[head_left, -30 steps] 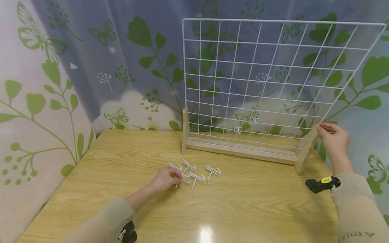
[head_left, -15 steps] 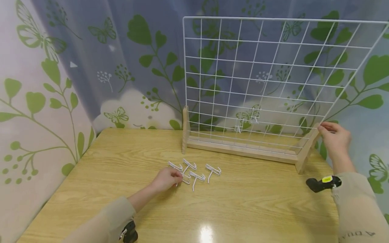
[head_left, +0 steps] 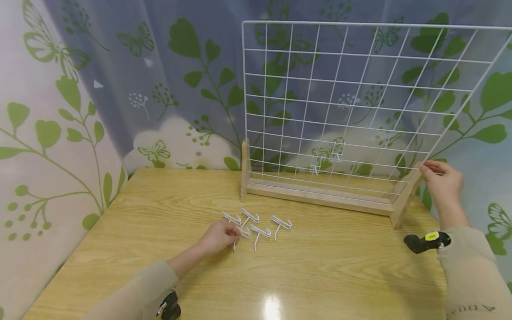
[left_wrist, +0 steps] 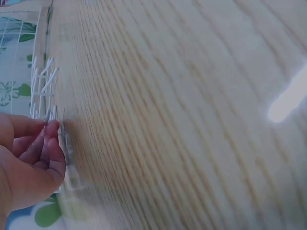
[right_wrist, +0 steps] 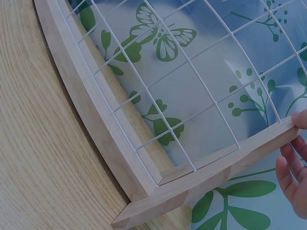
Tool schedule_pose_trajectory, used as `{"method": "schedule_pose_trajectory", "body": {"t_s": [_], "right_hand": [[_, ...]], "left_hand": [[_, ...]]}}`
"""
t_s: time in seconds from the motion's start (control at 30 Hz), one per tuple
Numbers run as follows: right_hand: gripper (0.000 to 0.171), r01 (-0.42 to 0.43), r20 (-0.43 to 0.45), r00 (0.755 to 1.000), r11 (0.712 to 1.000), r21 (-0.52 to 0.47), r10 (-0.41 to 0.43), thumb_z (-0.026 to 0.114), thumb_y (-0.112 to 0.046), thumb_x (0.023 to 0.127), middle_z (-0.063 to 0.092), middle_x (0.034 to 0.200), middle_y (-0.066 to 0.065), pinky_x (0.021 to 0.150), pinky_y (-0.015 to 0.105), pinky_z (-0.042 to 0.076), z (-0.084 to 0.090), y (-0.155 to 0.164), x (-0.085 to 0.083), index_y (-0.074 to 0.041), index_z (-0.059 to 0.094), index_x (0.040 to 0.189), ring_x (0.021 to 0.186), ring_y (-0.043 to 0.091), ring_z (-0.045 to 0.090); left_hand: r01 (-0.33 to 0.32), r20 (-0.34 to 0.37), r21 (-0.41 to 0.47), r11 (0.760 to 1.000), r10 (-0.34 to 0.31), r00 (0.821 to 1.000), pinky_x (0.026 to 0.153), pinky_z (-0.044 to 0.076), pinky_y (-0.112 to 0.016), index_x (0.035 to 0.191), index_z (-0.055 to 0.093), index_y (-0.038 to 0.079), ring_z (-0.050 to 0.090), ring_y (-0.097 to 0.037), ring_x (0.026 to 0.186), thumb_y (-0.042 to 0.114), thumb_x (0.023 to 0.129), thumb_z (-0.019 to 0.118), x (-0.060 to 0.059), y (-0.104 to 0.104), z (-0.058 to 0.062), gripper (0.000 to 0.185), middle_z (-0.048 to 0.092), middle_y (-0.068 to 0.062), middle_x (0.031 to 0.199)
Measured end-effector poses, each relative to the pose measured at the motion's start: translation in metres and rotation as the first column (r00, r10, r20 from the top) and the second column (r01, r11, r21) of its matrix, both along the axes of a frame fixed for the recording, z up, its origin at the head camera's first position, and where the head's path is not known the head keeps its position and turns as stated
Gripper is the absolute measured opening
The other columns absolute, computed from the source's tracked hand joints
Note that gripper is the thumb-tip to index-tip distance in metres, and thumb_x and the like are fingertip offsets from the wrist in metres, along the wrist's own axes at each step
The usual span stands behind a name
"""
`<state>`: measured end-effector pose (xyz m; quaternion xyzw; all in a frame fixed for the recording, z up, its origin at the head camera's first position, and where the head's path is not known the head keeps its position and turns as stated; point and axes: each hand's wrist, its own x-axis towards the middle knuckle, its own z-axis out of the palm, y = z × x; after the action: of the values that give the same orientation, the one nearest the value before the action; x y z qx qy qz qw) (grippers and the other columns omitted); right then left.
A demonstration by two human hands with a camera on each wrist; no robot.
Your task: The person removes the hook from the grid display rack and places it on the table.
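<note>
My left hand [head_left: 219,237] pinches a white wire hook [head_left: 243,233] between thumb and fingertips, low over the wooden table; the fingers cover part of it. Close around those fingertips lie several more white wire hooks [head_left: 261,231], one a little apart on the right. Behind them stands a white wire grid panel [head_left: 344,81] in a wooden stand [head_left: 320,198]. At the stand's right end, my right hand [head_left: 444,184] grips the top of the slanted wooden side piece [right_wrist: 230,163], its lower fingers loosely bent in the right wrist view.
Two small white hooks [head_left: 336,157] hang low on the grid, near its middle. A patterned curtain [head_left: 192,89] with green leaves and butterflies hangs behind the table [head_left: 304,275]. The grid leans and rises well above the tabletop. Light glares near the table's front.
The hook in my left hand has tilted slightly, its curled end now a bit higher. Both hands stay in nearly the same places, and the head view has shifted a little.
</note>
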<state>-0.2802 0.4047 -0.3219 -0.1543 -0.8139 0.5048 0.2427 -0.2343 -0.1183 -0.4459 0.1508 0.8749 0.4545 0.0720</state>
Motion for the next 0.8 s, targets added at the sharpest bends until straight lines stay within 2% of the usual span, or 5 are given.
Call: {"method": "schedule_pose_trajectory", "body": {"t_s": [0.2,0.43,0.57,0.8], "right_hand": [[0.019,0.003,0.0,1.0,1.0,0.002,-0.003,0.056,-0.021,0.091,0.047,0.078,-0.023,0.054,0.006,0.04,-0.0007,-0.0005,-0.0005,-0.037,0.052,0.083,0.067,-0.007,0.047],[0.018,-0.003,0.005,1.0,1.0,-0.007,0.003,0.057,-0.021,0.091,0.048,0.078,-0.023,0.054,0.006,0.04,-0.0012,0.0007,-0.0015,-0.036,0.053,0.083,0.068,-0.007,0.047],[0.016,0.002,0.009,1.0,1.0,0.006,-0.002,0.057,-0.023,0.091,0.047,0.078,-0.022,0.055,0.006,0.04,-0.0017,0.0013,-0.0019,-0.037,0.053,0.084,0.067,-0.006,0.047],[0.018,-0.013,-0.01,1.0,1.0,-0.002,0.013,0.057,-0.02,0.091,0.048,0.077,-0.023,0.054,0.006,0.041,-0.0007,0.0014,-0.0004,-0.036,0.053,0.084,0.067,-0.008,0.047]], "left_hand": [[0.012,-0.029,-0.028,1.0,-0.013,1.0,0.053,0.046,-0.022,0.086,0.067,-0.004,0.055,-0.011,0.061,-0.006,0.079,0.063,0.0018,-0.0014,0.0003,0.009,0.064,-0.006,0.074],[-0.022,-0.031,-0.076,0.997,0.02,0.999,0.066,0.048,-0.027,0.087,0.069,0.001,0.058,-0.014,0.076,0.0,0.08,0.065,0.0028,-0.0044,0.0029,0.008,0.066,-0.004,0.081],[-0.026,-0.01,-0.06,0.998,0.025,1.0,0.065,0.049,-0.028,0.088,0.068,0.001,0.059,-0.016,0.077,0.0,0.082,0.064,0.0023,-0.0061,0.0034,0.008,0.066,-0.004,0.083],[-0.029,-0.022,-0.057,0.998,0.028,0.999,0.067,0.049,-0.027,0.091,0.069,0.002,0.058,-0.014,0.076,0.004,0.083,0.065,-0.0005,-0.0066,0.0028,0.009,0.066,-0.003,0.082]]}}
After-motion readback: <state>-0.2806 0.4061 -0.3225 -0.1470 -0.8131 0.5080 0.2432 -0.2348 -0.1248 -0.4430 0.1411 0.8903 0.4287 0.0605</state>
